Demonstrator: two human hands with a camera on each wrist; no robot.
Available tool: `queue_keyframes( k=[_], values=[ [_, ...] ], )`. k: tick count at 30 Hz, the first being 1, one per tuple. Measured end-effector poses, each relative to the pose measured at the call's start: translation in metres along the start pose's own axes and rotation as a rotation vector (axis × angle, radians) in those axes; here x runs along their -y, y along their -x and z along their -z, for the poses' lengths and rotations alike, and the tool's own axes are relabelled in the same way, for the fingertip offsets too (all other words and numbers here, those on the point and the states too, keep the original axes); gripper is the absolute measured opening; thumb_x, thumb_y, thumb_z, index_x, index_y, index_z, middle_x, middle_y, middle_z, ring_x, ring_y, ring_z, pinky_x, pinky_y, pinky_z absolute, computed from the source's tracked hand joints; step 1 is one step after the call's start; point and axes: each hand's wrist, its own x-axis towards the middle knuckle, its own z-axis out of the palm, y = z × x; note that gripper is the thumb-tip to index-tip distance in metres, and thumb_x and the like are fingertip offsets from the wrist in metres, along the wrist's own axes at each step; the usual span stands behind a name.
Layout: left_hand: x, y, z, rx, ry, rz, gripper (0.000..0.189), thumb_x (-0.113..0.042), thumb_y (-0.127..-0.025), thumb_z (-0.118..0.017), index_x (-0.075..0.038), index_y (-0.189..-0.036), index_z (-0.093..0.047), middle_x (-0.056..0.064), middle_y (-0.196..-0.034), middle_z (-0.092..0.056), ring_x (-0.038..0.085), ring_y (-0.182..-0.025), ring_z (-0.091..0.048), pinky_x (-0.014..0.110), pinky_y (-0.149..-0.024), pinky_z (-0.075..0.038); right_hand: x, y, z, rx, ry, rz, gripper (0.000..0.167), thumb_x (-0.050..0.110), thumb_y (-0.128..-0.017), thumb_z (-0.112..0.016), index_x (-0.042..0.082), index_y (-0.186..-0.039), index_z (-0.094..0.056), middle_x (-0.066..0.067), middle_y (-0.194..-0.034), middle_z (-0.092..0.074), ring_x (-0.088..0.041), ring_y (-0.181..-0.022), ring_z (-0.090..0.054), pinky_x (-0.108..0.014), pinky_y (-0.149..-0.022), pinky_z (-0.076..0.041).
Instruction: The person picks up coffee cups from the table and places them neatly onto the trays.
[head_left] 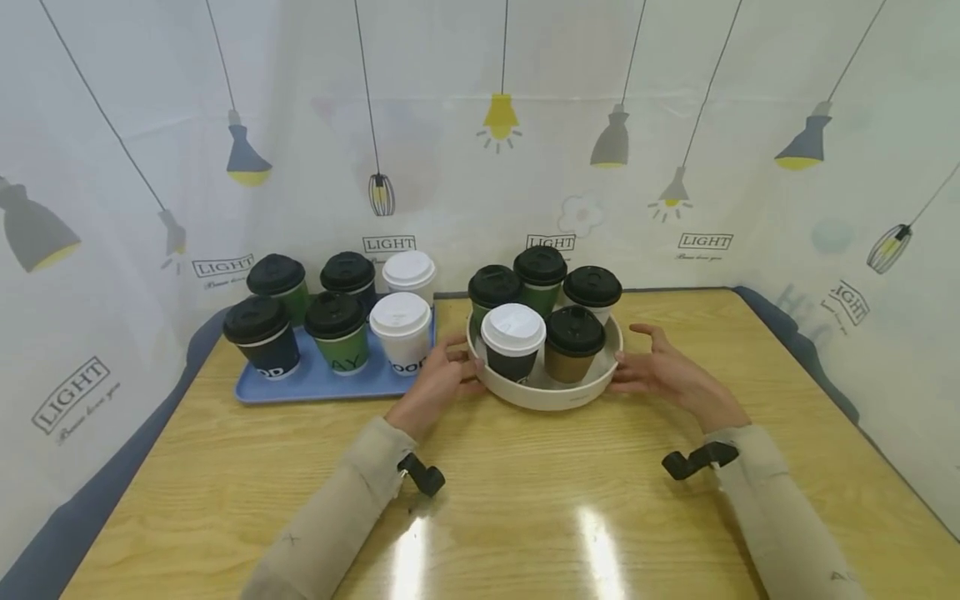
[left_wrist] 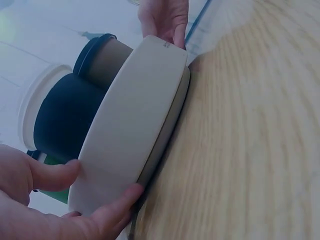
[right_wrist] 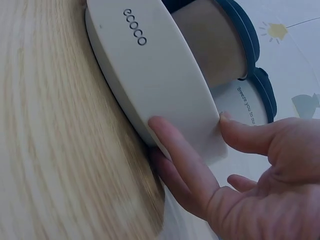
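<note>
A round cream tray stands toward the back of the table with several lidded paper cups in it. In front are a dark cup with a white lid and a brown cup with a black lid; black-lidded cups stand behind them. My left hand grips the tray's left side, thumb at the rim and fingers low on the wall. On the opposite side my right hand holds it, the thumb at the rim. One right finger lies along the outer wall; another reaches below its lower edge.
Left of the round tray, a blue rectangular tray bears two rows of lidded cups, such as a green one and a white one. A wall cloth printed with lamps rises behind the wooden table.
</note>
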Motion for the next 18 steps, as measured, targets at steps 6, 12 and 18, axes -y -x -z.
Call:
queue_keyframes(
  k=[6,12,18],
  values=[
    [-0.002,-0.012,-0.003,-0.059,0.027,-0.027,0.064,0.001,-0.101,-0.056,-0.006,-0.160,-0.031,0.029,-0.148,-0.044,0.031,-0.120,-0.057,0.050,-0.112,-0.051,0.002,-0.005,-0.009,-0.049,-0.065,0.019,0.089,0.005,-0.107,-0.049,0.019,-0.158,0.023,-0.036,-0.142,-0.035,-0.024,-0.105,-0.069,-0.050,-0.109,-0.054],
    [-0.001,-0.013,-0.004,-0.032,0.026,-0.019,0.076,0.006,-0.097,-0.057,-0.011,-0.164,-0.026,0.027,-0.161,-0.035,0.039,-0.143,-0.047,0.050,-0.117,-0.048,-0.006,-0.005,-0.010,-0.083,-0.047,0.000,0.089,0.013,-0.108,-0.051,0.020,-0.160,0.021,-0.030,-0.144,-0.038,-0.019,-0.108,-0.067,-0.047,-0.111,-0.053],
    [-0.001,-0.004,-0.009,0.007,-0.038,-0.057,0.090,0.006,-0.089,-0.065,-0.011,-0.165,-0.020,0.030,-0.162,-0.032,0.042,-0.150,-0.038,0.051,-0.120,-0.044,-0.007,-0.004,-0.009,-0.043,0.025,-0.014,0.080,0.025,-0.110,-0.049,0.020,-0.163,0.011,-0.019,-0.144,-0.043,-0.018,-0.120,-0.060,-0.046,-0.111,-0.053]
  ],
)
